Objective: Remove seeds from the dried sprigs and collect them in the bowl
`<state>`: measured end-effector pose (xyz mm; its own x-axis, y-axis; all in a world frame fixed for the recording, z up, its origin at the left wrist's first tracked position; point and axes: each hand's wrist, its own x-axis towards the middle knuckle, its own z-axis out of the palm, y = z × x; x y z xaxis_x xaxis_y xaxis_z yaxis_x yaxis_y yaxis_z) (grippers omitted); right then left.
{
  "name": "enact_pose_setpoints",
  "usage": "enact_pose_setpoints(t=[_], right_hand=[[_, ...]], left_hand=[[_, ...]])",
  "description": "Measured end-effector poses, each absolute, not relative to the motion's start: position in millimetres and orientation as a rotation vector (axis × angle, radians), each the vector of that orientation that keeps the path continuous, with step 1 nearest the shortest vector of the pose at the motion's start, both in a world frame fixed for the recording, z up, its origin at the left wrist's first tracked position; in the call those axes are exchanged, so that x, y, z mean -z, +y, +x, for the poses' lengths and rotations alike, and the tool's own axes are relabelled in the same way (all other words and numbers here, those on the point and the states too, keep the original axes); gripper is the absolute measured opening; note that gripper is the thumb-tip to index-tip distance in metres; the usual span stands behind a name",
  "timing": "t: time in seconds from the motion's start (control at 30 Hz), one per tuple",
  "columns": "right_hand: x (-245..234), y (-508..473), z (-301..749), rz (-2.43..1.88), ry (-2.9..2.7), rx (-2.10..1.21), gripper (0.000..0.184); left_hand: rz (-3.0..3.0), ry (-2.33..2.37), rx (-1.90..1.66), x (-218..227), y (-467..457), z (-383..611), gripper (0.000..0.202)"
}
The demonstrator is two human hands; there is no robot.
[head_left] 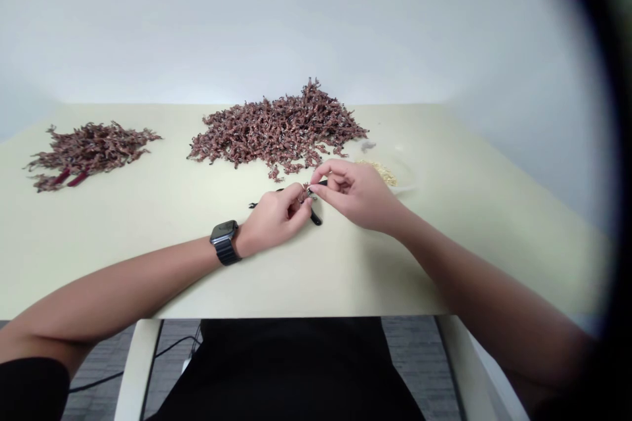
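Observation:
My left hand [276, 217], with a dark watch on its wrist, is closed around a small reddish-brown piece [305, 195], of which only a bit shows. Its fingertips meet those of my right hand [348, 191], which is closed in a pinch over the same spot. Whatever lies between the right fingertips is too small to name. Just under both hands is a black-handled tool [316, 218], perhaps pliers. Its middle is covered by my fingers. Another small dark tool end [253, 205] sticks out left of my left hand.
A large heap of small reddish-brown pieces [276, 128] lies behind my hands. A smaller heap [93, 148] with dark red strips [78, 179] sits at the left. Beyond my right hand, a clear shallow dish [407, 177] holds tiny golden bits [385, 173]. A wall [247, 26] stands behind the table [123, 223].

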<state>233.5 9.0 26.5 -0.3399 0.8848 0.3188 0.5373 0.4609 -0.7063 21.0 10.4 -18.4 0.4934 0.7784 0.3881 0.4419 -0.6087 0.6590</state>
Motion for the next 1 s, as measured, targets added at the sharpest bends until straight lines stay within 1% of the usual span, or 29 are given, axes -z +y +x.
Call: enact_pose_setpoints(t=[0.13,0.37,0.47,0.7,0.77,0.83,0.9,1.0], right_hand=[[-23.1,11.6,236.1,-1.052,-2.185,-0.424,0.008],[-17.6,13.0,234.2,-1.07,-2.212,-0.416,0.011],[-19.5,8.3,229.4,-1.139,-2.133,-0.528,0.014],[-25.5,-0.4,220.1,-1.342,-1.789,-1.008,0.022],[-25.4,0.7,221.1,-1.363,-1.734,-1.1,0.025],[-25.4,2.4,223.4,-1.355,-1.755,-1.06,0.029],[-25.8,3.9,226.0,-1.312,-1.844,-0.896,0.03],[-26.2,6.0,230.0,-1.191,-2.002,-0.608,0.015]], left_hand=[[2.258,1.006,-0.928,20.9,11.6,20.5,0.026],[2.272,0.989,-0.927,19.2,11.3,19.7,0.026],[2.282,0.975,-0.928,18.7,11.1,19.2,0.025],[2.385,1.008,-0.875,19.8,12.1,15.5,0.022],[2.409,1.016,-0.862,19.5,12.1,15.3,0.021],[2.407,1.015,-0.863,19.0,12.1,15.9,0.022],[2.385,1.01,-0.875,18.4,12.3,16.7,0.023],[2.338,0.99,-0.892,17.8,13.4,17.1,0.025]])
